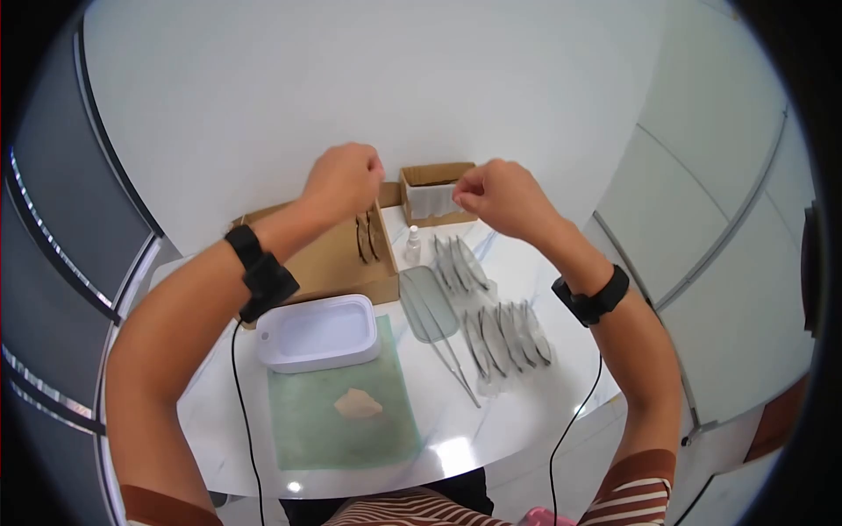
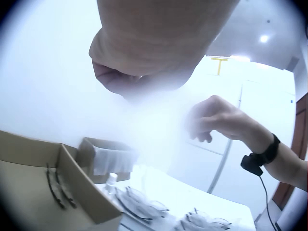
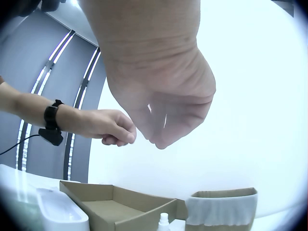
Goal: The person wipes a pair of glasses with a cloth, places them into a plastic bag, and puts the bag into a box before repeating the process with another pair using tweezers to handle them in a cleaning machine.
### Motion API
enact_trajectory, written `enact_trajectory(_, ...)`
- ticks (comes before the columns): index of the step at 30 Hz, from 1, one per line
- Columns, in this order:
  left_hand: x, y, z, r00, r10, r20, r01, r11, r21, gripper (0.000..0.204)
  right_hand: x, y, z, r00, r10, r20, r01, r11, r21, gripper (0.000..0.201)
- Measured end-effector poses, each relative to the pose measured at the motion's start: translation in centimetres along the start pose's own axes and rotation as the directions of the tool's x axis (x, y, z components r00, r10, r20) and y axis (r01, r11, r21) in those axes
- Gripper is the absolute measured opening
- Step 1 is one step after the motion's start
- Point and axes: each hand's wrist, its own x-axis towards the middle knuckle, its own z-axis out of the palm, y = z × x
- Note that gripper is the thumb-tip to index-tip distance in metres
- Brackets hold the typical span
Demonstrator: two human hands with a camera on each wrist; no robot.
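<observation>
My left hand [image 1: 346,180] is raised above the large cardboard box [image 1: 338,263], its fingers curled in. Level with it, my right hand [image 1: 504,197] hangs in the air near the small box [image 1: 434,195], thumb and fingertips drawn together. The hands are apart, and no object shows clearly in either. A whitish haze lies between the left hand [image 2: 139,72] and the right hand [image 2: 216,118] in the left wrist view; whether it is thin clear film or glare, I cannot tell. In the right wrist view, the right hand's [image 3: 163,106] fingertips meet, with small gaps behind them.
Two dark curved pieces [image 1: 367,238] lie in the large box. Clear-wrapped curved pieces [image 1: 506,337] form two groups at right. Between stand a small bottle [image 1: 413,245] and a grey tray [image 1: 428,302] with long tweezers [image 1: 452,364]. A white tub [image 1: 320,335] and beige piece [image 1: 358,403] rest on a green mat [image 1: 307,430].
</observation>
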Motion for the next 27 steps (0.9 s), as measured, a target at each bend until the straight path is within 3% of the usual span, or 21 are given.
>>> enact_trajectory(2,-1.4,3.3,0.9,0.997,0.076,0.023,-0.075,0.997,-0.027,0.017,-1.8,1.7,-0.1,0.999,0.033,0.015,-0.032,0.997,-0.076,0.017)
enact_trajectory(6,-4.6,8.6,4.6,0.948,0.115,0.297,-0.093,0.992,-0.086,0.016,-5.7,6.4,3.1,0.964,0.192,0.182,-0.138,0.953,-0.269,0.02)
enact_trajectory(8,-5.0,9.4,8.7,0.897,0.171,0.407,-0.211,0.976,0.056,0.02,-7.4,7.9,5.1,0.927,0.259,0.27,-0.165,0.931,-0.324,0.025)
enact_trajectory(10,-5.7,9.0,13.4,0.896,0.192,0.4,-0.206,0.979,-0.008,0.02,-8.3,8.8,6.9,0.899,0.308,0.311,-0.178,0.906,-0.383,0.031)
enact_trajectory(14,-6.0,10.3,16.2,0.882,0.084,0.463,-0.079,0.996,-0.032,0.017,-8.8,8.8,8.5,0.895,0.336,0.293,-0.208,0.896,-0.393,0.035)
enact_trajectory(18,-5.9,10.4,17.2,0.913,0.043,0.405,-0.012,0.997,-0.079,0.015,-8.1,9.7,9.7,0.917,0.363,0.165,-0.271,0.87,-0.413,0.03)
enact_trajectory(20,-6.1,10.3,16.8,0.947,-0.005,0.322,0.068,0.98,-0.186,0.016,-7.7,10.9,9.8,0.922,0.377,0.091,-0.314,0.863,-0.396,0.029)
enact_trajectory(23,-6.7,10.5,13.3,0.962,-0.033,0.269,0.1,0.965,-0.242,0.023,-6.2,11.3,7.7,0.94,0.341,-0.008,-0.332,0.91,-0.247,0.032)
enact_trajectory(25,-7.2,10.1,11.1,0.974,-0.036,0.224,0.099,0.955,-0.278,0.023,-5.3,10.0,5.5,0.943,0.298,-0.15,-0.316,0.942,-0.115,0.025)
enact_trajectory(27,-7.8,9.5,8.9,0.983,-0.045,0.176,0.1,0.943,-0.316,0.023,-4.5,8.2,3.1,0.944,0.315,-0.097,-0.319,0.947,-0.03,0.024)
